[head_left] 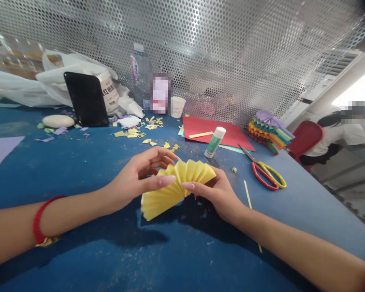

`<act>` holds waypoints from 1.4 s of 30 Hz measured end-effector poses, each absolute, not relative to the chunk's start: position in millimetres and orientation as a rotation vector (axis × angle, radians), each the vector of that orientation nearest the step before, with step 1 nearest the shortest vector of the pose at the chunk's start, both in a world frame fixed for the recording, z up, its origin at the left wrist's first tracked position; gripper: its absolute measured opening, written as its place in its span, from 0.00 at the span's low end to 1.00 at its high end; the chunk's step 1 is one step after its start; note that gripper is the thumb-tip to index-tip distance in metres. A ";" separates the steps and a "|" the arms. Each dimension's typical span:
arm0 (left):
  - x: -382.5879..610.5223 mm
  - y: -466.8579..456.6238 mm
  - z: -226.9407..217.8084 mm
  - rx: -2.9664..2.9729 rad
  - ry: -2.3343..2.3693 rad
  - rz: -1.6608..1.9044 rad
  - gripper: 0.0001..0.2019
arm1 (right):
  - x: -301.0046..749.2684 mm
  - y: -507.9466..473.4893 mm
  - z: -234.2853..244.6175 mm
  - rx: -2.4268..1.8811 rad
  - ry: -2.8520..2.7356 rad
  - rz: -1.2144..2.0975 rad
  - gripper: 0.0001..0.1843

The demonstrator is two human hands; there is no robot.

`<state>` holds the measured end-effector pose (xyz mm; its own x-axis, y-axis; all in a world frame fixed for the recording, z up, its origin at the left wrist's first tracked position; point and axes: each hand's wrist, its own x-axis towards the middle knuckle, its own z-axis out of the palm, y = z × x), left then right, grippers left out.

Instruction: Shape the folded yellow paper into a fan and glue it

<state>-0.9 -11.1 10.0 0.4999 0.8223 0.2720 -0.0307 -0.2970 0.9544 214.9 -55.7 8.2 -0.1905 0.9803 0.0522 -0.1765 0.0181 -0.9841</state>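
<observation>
Pleated yellow fan point(167, 198) above the bench point(109, 259), nearer the wearer than the glue stick point(215, 142): left hand point(138, 176) and right hand point(223, 195) pinch it, thumbs in front, fingers behind.

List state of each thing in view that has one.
Yellow paper: pleated, fanned, held by left hand and right hand
Glue stick: capped, standing
Scissors: lying, blades closed
Bottle: capped, standing
Paper cup: upright
Black device: propped, dark
Blurred phone: upright, lit
Red sheet: flat
Rainbow paper: pleated
Yellow scraps: scattered
</observation>
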 end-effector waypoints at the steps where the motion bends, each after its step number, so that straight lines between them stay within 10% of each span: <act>1: 0.0 -13.2 10.8 1.714 0.712 0.971 0.18 | 214.2 -56.5 8.8 -0.945 -1.254 1.413 0.19; 15: 4.3 -14.3 21.0 1.580 0.892 1.127 0.10 | 220.9 -49.3 3.9 -1.027 -1.005 1.272 0.17; 24: 5.8 -7.8 13.2 1.492 0.767 0.992 0.29 | 221.5 -45.7 3.5 -0.981 -0.885 1.277 0.19; 42: 1.5 -7.0 14.8 1.381 0.693 1.118 0.10 | 215.3 -53.7 4.0 -0.969 -1.262 1.410 0.26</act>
<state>1.5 -7.0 14.8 0.3676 0.9032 0.2215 -0.2035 -0.1542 0.9668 215.3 -53.7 4.0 -0.2099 0.9768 0.0431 -0.1504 0.0113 -0.9886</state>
